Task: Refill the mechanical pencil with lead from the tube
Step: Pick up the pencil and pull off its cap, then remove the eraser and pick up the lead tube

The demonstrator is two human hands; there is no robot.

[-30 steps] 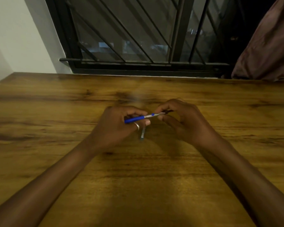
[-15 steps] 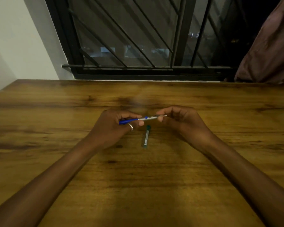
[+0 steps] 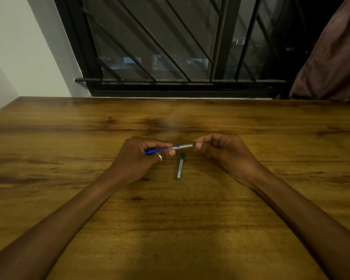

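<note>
Above the wooden desk [image 3: 69, 199], the left hand [image 3: 137, 158] grips the mechanical pencil [image 3: 170, 148] by its blue end; the right hand [image 3: 220, 150] pinches its silver end. The green-capped lead tube [image 3: 179, 167] lies on the desk between both hands.

A wooden table [image 3: 190, 229] stands against a barred window [image 3: 170, 47], beside a maroon curtain [image 3: 331, 63].

Wooden table [image 3: 190, 229] with dark grain streaks, dimly lit — its far edge meets a window [image 3: 160, 47] fitted with black diagonal bars [image 3: 141, 33]. White wall [image 3: 18, 47] at left; a maroon curtain [image 3: 331, 57] hangs at right — darkness outside.
</note>
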